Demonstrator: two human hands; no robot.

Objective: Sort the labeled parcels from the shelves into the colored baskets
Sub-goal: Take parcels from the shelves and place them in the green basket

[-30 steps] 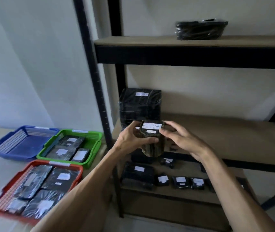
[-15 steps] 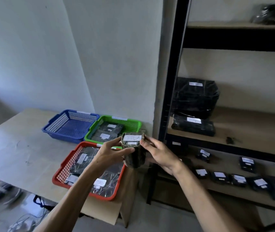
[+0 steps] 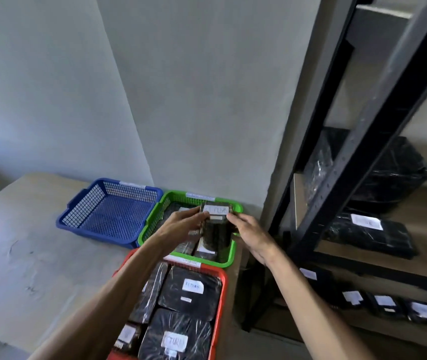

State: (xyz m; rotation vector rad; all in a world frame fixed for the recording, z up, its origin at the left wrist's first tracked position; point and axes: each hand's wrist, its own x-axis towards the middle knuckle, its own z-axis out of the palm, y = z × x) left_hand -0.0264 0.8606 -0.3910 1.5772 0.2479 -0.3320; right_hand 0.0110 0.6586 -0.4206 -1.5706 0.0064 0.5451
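Note:
A small dark wrapped parcel (image 3: 216,229) with a white label on top hangs above the green basket (image 3: 230,258). My left hand (image 3: 184,224) grips its left side and my right hand (image 3: 248,232) pinches its right side. The green basket holds a few labeled black parcels, mostly hidden by my hands. In front of it the red basket (image 3: 223,287) is packed with several black parcels with white labels. To the left stands the blue basket (image 3: 77,216), with nothing in it.
The three baskets sit on a pale table (image 3: 20,255) against a grey wall. At right a black metal shelf post (image 3: 342,162) rises close to my right hand. Wooden shelves behind it carry large black wrapped parcels (image 3: 389,178) and a row of small labeled ones (image 3: 386,305).
The view has swung left from the shelves to the table. Both hands carried the small parcel away from the shelf and now hold it over the green basket.

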